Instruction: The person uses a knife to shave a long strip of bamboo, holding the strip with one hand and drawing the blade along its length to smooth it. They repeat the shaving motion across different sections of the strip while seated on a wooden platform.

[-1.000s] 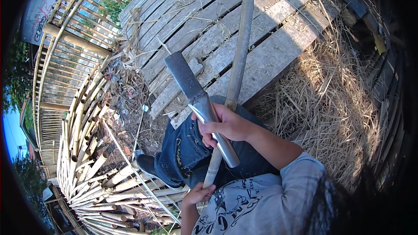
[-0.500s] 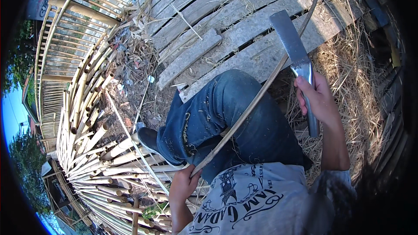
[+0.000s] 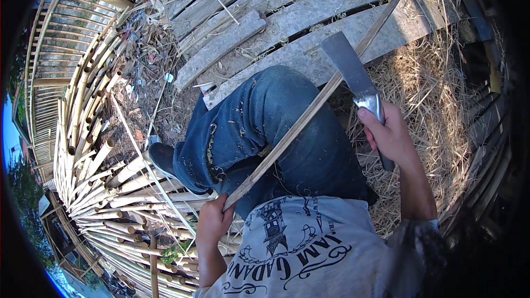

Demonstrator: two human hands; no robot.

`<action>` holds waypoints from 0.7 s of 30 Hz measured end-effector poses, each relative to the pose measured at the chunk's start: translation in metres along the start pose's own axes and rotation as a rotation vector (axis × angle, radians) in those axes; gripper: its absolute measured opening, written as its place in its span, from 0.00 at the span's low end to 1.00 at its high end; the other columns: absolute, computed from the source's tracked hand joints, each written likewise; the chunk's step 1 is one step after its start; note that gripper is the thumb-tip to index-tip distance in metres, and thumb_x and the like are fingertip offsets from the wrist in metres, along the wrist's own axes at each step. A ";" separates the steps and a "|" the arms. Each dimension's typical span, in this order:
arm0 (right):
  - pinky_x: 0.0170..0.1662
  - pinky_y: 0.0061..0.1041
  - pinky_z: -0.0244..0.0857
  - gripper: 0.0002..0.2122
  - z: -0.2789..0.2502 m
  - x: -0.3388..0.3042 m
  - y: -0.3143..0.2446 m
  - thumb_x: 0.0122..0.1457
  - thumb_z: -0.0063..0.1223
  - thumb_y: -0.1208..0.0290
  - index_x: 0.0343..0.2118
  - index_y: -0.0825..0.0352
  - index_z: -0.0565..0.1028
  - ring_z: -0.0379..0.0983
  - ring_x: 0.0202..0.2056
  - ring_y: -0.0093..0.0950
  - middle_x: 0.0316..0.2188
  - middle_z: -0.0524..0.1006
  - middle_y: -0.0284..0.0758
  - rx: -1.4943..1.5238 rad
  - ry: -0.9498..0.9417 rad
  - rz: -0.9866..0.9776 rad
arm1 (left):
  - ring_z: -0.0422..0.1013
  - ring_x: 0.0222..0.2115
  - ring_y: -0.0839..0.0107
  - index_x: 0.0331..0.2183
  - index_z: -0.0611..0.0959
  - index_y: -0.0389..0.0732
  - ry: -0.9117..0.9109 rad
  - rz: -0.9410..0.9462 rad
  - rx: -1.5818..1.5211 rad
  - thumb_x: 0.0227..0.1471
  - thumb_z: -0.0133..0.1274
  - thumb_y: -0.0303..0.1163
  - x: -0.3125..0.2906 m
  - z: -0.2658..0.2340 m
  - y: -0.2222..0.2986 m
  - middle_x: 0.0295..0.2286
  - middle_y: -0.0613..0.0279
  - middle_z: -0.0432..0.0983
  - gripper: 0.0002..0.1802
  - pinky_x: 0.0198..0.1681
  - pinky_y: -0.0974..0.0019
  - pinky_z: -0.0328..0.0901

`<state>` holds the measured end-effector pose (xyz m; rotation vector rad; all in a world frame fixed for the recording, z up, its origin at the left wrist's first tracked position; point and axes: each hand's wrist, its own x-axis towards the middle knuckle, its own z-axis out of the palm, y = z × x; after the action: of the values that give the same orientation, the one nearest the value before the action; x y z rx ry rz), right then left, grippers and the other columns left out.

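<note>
My left hand [image 3: 212,223] is closed around the near end of a long split-bamboo strip [image 3: 292,133]. The strip runs slantwise up across my bent leg in blue jeans, and its far part passes over the wooden slats. In my right hand [image 3: 388,132] is the handle of a broad-bladed chopping knife [image 3: 346,65] with a dark, square-ended blade. The blade points up and left and overlaps the strip from this angle; whether it touches the strip I cannot tell. My right thumb lies along the handle, whose butt sticks out below the fist.
A slatted wooden platform [image 3: 309,19] lies ahead, with a loose board [image 3: 221,49] on it. Many cut bamboo poles [image 3: 127,226] are stacked at the left, near a bamboo fence [image 3: 72,38]. Fibrous shavings [image 3: 425,116] cover the ground at the right.
The strip has turned in my left hand and shows a wider face. The knife stays in my right hand beside it. The whole view has shifted, so most things sit further left and higher.
</note>
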<state>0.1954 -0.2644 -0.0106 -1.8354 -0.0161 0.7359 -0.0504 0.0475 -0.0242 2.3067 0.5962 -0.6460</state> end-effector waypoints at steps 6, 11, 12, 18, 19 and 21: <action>0.14 0.16 0.55 0.13 -0.008 -0.006 0.014 0.62 0.50 0.63 0.26 0.67 0.69 0.63 0.11 0.15 0.11 0.67 0.26 0.036 0.012 0.061 | 0.70 0.23 0.41 0.27 0.75 0.34 0.048 0.029 0.040 0.45 0.54 0.29 0.000 0.000 0.001 0.18 0.40 0.71 0.08 0.26 0.49 0.62; 0.15 0.16 0.55 0.12 0.015 -0.015 0.025 0.61 0.53 0.65 0.27 0.68 0.70 0.63 0.12 0.14 0.12 0.67 0.26 -0.030 -0.118 -0.093 | 0.68 0.23 0.40 0.26 0.75 0.33 0.022 0.041 -0.001 0.47 0.54 0.28 0.003 0.004 -0.001 0.18 0.39 0.69 0.08 0.24 0.50 0.60; 0.15 0.16 0.55 0.12 0.009 -0.011 0.023 0.61 0.53 0.65 0.27 0.68 0.70 0.63 0.12 0.14 0.12 0.67 0.26 -0.037 -0.124 -0.088 | 0.67 0.23 0.39 0.25 0.74 0.32 0.013 0.029 -0.043 0.49 0.54 0.27 0.001 0.005 0.000 0.17 0.39 0.68 0.08 0.23 0.52 0.59; 0.14 0.16 0.55 0.11 0.009 -0.011 0.016 0.61 0.52 0.65 0.27 0.68 0.71 0.63 0.12 0.14 0.11 0.67 0.26 -0.011 0.006 0.068 | 0.66 0.22 0.40 0.25 0.74 0.31 0.039 0.025 -0.028 0.50 0.53 0.28 -0.002 0.006 0.003 0.18 0.40 0.68 0.09 0.23 0.51 0.59; 0.15 0.16 0.56 0.11 0.020 -0.019 0.024 0.61 0.52 0.66 0.27 0.68 0.71 0.64 0.12 0.14 0.12 0.67 0.26 -0.039 -0.096 0.016 | 0.66 0.22 0.39 0.25 0.74 0.31 0.037 0.046 -0.029 0.50 0.53 0.28 0.000 0.009 0.002 0.18 0.40 0.68 0.09 0.23 0.51 0.58; 0.16 0.17 0.56 0.10 0.029 -0.025 0.018 0.61 0.52 0.67 0.27 0.68 0.71 0.64 0.13 0.14 0.13 0.68 0.26 -0.045 -0.148 0.012 | 0.66 0.22 0.39 0.25 0.74 0.31 0.032 0.067 -0.051 0.50 0.53 0.28 0.002 0.013 0.001 0.17 0.40 0.68 0.09 0.23 0.51 0.58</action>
<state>0.1554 -0.2554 -0.0203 -1.8217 -0.1188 0.8852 -0.0522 0.0384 -0.0337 2.2827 0.5416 -0.5567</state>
